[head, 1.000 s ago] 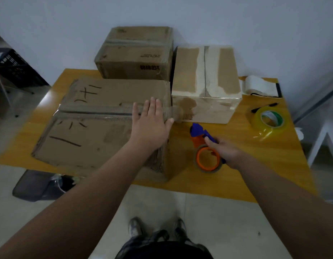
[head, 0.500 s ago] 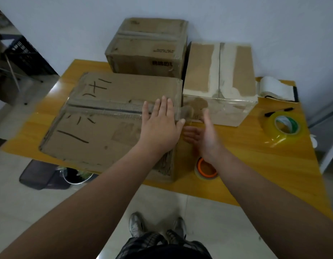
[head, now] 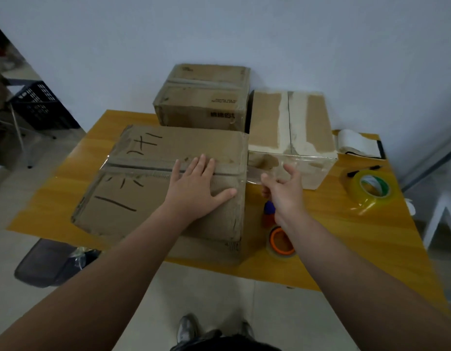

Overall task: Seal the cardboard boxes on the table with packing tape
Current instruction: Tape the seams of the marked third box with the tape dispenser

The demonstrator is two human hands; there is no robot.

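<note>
A large flat cardboard box (head: 153, 178) with black marker strokes lies on the yellow table (head: 333, 231). Clear tape runs along its centre seam, and a loose tape end (head: 253, 174) sticks out over the right edge. My left hand (head: 199, 188) presses flat on the box top at the seam's right end. My right hand (head: 282, 191) is beside that edge with fingers spread and thumb up, fingertips touching the tape end. A blue and orange tape dispenser (head: 280, 241) lies on the table under my right wrist.
Two more boxes stand at the back: a brown one (head: 201, 97) and one with pale tape marks (head: 290, 122). A yellow-green tape roll (head: 371, 188), a black marker (head: 363, 171) and a white roll (head: 356, 145) lie at right. A dark bin (head: 47, 262) sits under the table's left corner.
My right hand let go of the tape dispenser, left it on the table, and rose to the loose tape end at the box's right edge. My left hand stayed pressed on the seam.
</note>
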